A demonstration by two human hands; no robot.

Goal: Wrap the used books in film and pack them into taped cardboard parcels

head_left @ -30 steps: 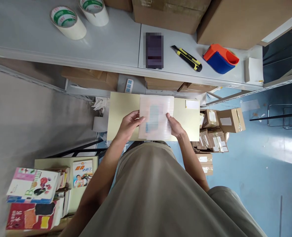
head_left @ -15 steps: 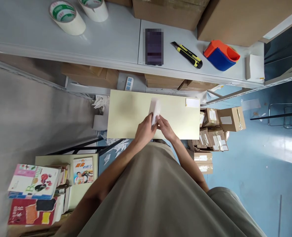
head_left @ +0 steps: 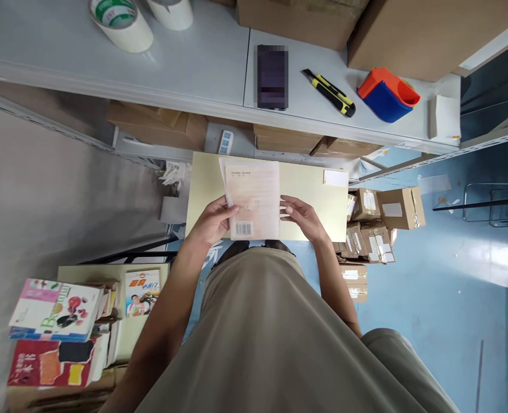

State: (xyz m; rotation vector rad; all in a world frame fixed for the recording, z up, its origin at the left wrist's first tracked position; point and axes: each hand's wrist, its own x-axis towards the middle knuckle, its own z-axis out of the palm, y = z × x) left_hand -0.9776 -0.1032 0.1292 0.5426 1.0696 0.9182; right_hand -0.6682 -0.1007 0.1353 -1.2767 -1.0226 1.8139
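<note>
I hold a thin pale pink book [head_left: 254, 198] flat over a cream board [head_left: 318, 201], its back cover up with a barcode near my side. My left hand [head_left: 211, 221] grips the book's left edge with fingers curled under it. My right hand [head_left: 301, 215] rests at the book's right edge, fingers bent against the cover. The book looks wrapped in a clear sleeve that sticks out at its top left.
A grey shelf [head_left: 194, 63] ahead carries tape rolls [head_left: 120, 23], a dark phone [head_left: 272, 76], a yellow-black utility knife [head_left: 329, 92], an orange-blue tape dispenser [head_left: 387, 94] and cardboard boxes [head_left: 426, 28]. Stacked books [head_left: 56, 327] lie lower left. Small cartons [head_left: 378, 221] sit on the blue floor, right.
The book was turned over: front cover up a second ago, edge-on between both hands half a second ago, now back cover up with the barcode showing.
</note>
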